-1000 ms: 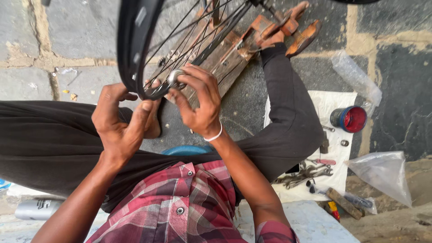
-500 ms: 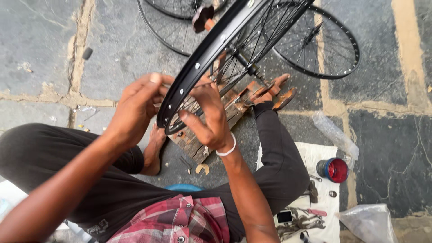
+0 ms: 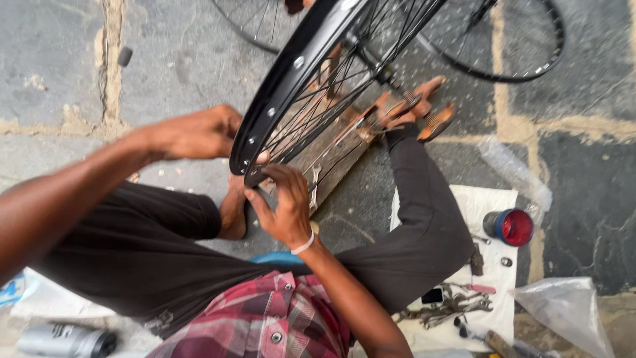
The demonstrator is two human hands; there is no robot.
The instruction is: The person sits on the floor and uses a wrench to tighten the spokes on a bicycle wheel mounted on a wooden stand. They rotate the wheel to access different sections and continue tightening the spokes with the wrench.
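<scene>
A black bicycle wheel rim with thin metal spokes stands tilted in front of me. My left hand grips the rim's outer edge at its lower end. My right hand pinches the rim's lowest part from the inside, fingertips on the spoke ends. The rim rests over a worn wooden board on the stone floor. I sit with dark-trousered legs spread, bare feet by the board.
A second wheel lies on the floor at the top right. On a white cloth to the right are a red-capped tin and several metal tools. A clear plastic bag lies bottom right, a grey can bottom left.
The wheel has turned and swung lower. My left hand has slid out along the rim and my right hand has dropped to the rim's lowest point. The view has tilted forward.
</scene>
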